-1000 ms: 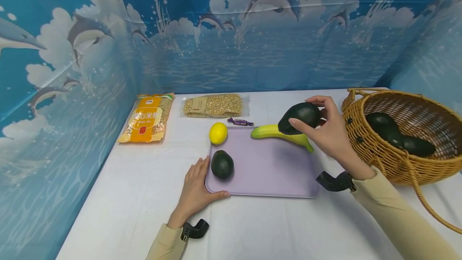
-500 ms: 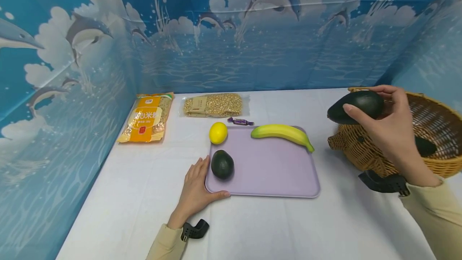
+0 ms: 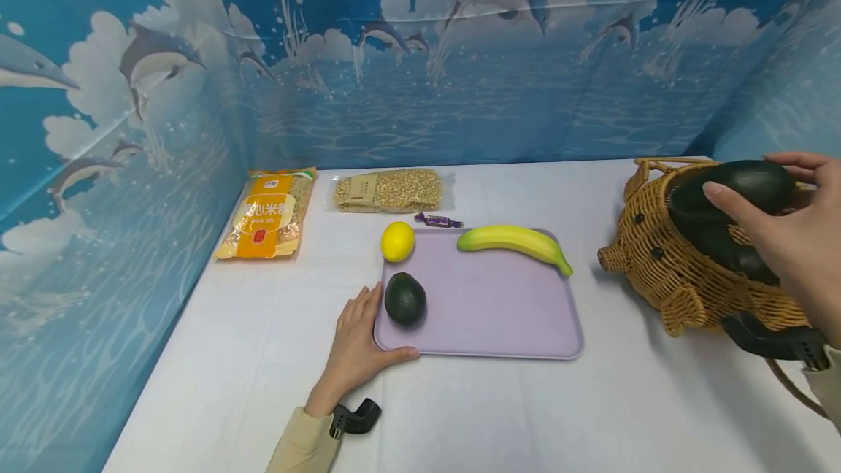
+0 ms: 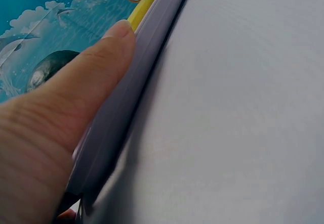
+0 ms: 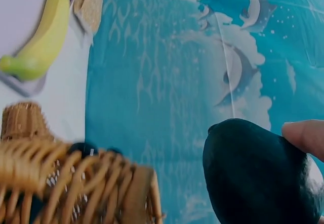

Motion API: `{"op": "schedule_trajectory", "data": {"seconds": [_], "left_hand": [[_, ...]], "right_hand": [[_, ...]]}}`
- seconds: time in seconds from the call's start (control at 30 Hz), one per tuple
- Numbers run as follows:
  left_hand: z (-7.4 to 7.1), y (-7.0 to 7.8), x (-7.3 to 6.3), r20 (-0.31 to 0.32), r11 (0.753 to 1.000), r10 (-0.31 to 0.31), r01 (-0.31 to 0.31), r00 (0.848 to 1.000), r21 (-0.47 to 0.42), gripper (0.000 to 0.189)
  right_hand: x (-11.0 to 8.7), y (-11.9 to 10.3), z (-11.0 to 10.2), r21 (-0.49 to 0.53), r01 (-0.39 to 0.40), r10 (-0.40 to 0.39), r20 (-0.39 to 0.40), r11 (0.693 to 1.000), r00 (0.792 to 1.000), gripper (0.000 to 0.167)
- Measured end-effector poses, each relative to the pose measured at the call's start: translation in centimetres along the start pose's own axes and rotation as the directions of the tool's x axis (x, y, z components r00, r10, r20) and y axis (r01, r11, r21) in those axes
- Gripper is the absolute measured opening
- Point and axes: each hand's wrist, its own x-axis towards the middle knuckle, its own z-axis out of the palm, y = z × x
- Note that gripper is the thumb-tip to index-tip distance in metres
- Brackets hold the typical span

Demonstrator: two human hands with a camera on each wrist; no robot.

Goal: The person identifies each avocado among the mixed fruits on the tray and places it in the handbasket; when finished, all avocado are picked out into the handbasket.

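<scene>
My right hand [image 3: 804, 239] holds a dark green avocado [image 3: 736, 187] between thumb and fingers, over the opening of a wicker basket [image 3: 663, 272] shaped like a pig. Below it, more dark avocados [image 3: 726, 245] lie inside, partly hidden by the held one and the hand. At the near left corner of a lilac tray [image 3: 489, 312], my left hand [image 3: 358, 341] touches the rim, fingers along the left side and thumb along the front edge. Another avocado [image 3: 405, 299] lies on the tray beside that hand. The right wrist view shows the held avocado [image 5: 258, 178] close up.
A lemon [image 3: 397, 241] sits at the tray's back left corner, a banana [image 3: 515, 241] along its back right. Behind are a purple wrapped candy [image 3: 438, 221], a clear bag of grains [image 3: 390, 192] and an orange-labelled bag [image 3: 266, 214]. A dolphin-print curtain [image 3: 420, 108] surrounds the table.
My right hand has carried the avocado rightward from above the banana to over the basket. The left hand and the tray have stayed in place.
</scene>
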Motion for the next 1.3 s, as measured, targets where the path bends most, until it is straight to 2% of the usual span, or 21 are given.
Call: {"op": "schedule_trajectory", "data": {"seconds": [0.13, 0.23, 0.5, 0.67, 0.87, 0.97, 1.1, 1.17, 1.3], "left_hand": [[0.0, 0.0, 0.0, 0.006, 1.0, -0.005, 0.005, 1.0, 0.001, 0.12], [0.0, 0.0, 0.0, 0.016, 1.0, -0.014, 0.014, 1.0, 0.004, 0.12], [-0.1, 0.0, 0.1, 0.029, 1.0, -0.028, 0.028, 0.999, 0.008, 0.121], [0.0, 0.0, 0.0, 0.01, 1.0, -0.007, 0.007, 1.0, 0.01, 0.12], [-0.1, 0.2, 0.0, 0.0, 1.0, 0.002, -0.002, 1.0, 0.006, 0.12], [-0.1, 0.2, 0.0, 0.0, 1.0, 0.0, 0.0, 1.0, 0.009, 0.119], [-0.1, 0.3, -0.1, 0.006, 1.0, -0.004, 0.004, 1.0, 0.007, 0.119], [-0.2, 0.3, 0.0, 0.008, 1.0, -0.004, 0.004, 1.0, 0.005, 0.119], [-0.2, 0.3, 0.0, 0.005, 1.0, -0.01, 0.01, 1.0, 0.004, 0.12]], "right_hand": [[0.4, 0.3, -0.2, -0.027, -0.005, 0.003, -0.047, 1.0, 0.999, 0.07], [0.4, 0.7, -0.4, -0.035, -0.028, 0.027, -0.034, 0.999, 0.999, 0.069], [1.1, 3.2, -0.6, -0.08, -0.018, 0.015, -0.04, 0.997, 0.999, 0.07], [1.4, 4.1, -0.8, -0.082, 0.003, -0.007, -0.055, 0.997, 0.998, 0.069], [1.4, 4.8, -0.5, -0.078, 0.015, -0.024, -0.115, 0.997, 0.993, 0.055], [1.1, 4.8, -0.4, -0.056, 0.0, -0.006, -0.109, 0.998, 0.994, 0.05], [0.0, 3.9, -0.3, -0.055, -0.007, 0.004, -0.054, 0.998, 0.999, 0.051], [-0.9, 2.8, -0.3, -0.08, 0.018, -0.02, -0.027, 0.997, 0.999, 0.051], [-3.2, -1.8, -0.5, -0.092, 0.079, -0.072, 0.082, 0.993, 0.994, 0.051]]}}
